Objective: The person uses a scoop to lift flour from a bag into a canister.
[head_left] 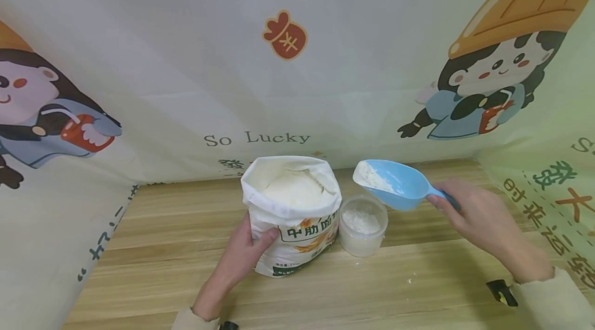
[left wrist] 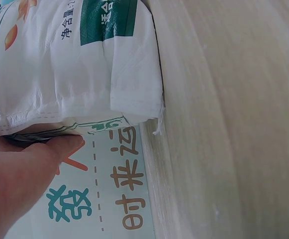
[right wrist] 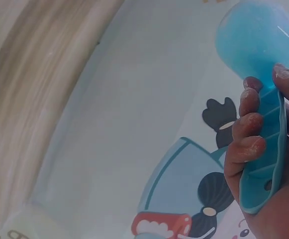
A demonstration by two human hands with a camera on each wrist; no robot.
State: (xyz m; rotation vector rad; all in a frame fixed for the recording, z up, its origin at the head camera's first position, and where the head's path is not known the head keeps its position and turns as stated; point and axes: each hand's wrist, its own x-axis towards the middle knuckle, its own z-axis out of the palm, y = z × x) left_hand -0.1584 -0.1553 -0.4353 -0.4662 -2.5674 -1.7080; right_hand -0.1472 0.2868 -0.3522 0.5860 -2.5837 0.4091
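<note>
An open white flour bag [head_left: 293, 237] stands on the table, its rim folded outward and white flour [head_left: 294, 189] inside. My left hand [head_left: 248, 247] holds the bag's left side, thumb on the front; the other fingers are mostly hidden behind it. In the left wrist view the bag's lower edge [left wrist: 134, 84] rests by the tabletop. My right hand [head_left: 479, 216] grips the handle of a blue scoop [head_left: 404, 185], which carries flour toward its tip. The scoop is raised above and beside a clear round tub [head_left: 363, 245] partly filled with flour. Fingers wrap the ribbed handle [right wrist: 266, 159] in the right wrist view.
The tub stands close against the bag's right side. Small white specks lie on the wooden table [head_left: 418, 294] in front of it. A printed cloth [head_left: 186, 61] with cartoon figures hangs behind and along both sides.
</note>
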